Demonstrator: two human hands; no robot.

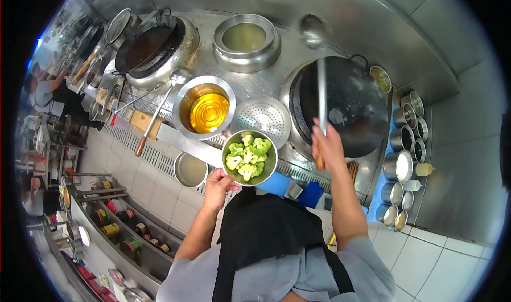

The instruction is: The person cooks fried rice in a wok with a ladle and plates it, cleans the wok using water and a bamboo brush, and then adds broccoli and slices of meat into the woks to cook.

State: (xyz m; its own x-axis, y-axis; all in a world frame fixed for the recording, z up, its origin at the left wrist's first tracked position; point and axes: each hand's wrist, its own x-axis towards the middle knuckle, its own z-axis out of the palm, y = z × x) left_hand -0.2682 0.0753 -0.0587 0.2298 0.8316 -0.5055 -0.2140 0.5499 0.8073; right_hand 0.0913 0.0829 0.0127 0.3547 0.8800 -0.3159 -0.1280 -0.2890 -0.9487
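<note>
My left hand [220, 188] grips the near-left rim of a metal bowl [272, 169] of broccoli florets [249, 157], held in front of my apron. My right hand [328, 148] is closed around the wooden handle of a long ladle [322, 97]. Its metal shaft points away from me over the left part of a dark wok [351, 107], and its far end is somewhat blurred. Just beyond the bowl are a deep metal pot [181, 107] of golden oil [208, 113] and a round perforated strainer [262, 122].
A lidless steel container [247, 57] stands at the back of the range. Another wok [146, 49] is at the left, near a wooden-handled ladle [154, 123]. Several metal cups [403, 139] line the right edge. Another person [48, 91] is far left.
</note>
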